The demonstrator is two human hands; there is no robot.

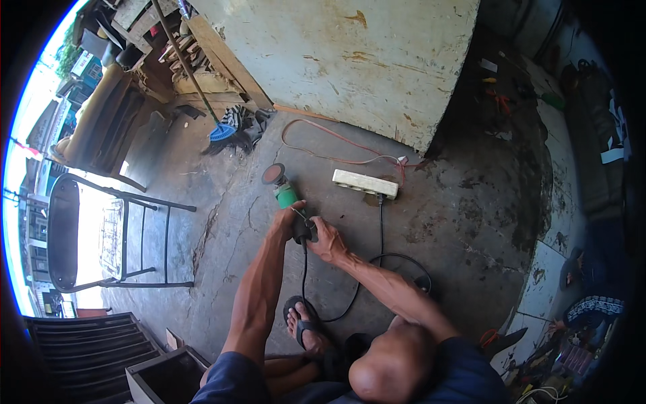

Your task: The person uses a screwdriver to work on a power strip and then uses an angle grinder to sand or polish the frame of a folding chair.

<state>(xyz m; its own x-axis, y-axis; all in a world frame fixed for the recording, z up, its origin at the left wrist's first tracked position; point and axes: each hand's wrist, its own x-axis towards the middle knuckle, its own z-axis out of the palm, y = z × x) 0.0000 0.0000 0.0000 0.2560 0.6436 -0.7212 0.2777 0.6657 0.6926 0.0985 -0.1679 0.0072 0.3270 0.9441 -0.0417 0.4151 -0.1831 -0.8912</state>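
An angle grinder with a green body, black rear end and reddish disc is held above the concrete floor. My left hand is closed round its body, just behind the green part. My right hand is closed at the black rear end, beside a thin metal piece that I cannot make out clearly. A black cord runs from the grinder down past my sandalled foot and loops toward an off-white power strip lying to the right.
A pale, scuffed panel stands ahead, with a red cord below it. A blue broom, wooden furniture and a metal chair are left. A slatted item lies lower left. Another person's hand shows among clutter at right.
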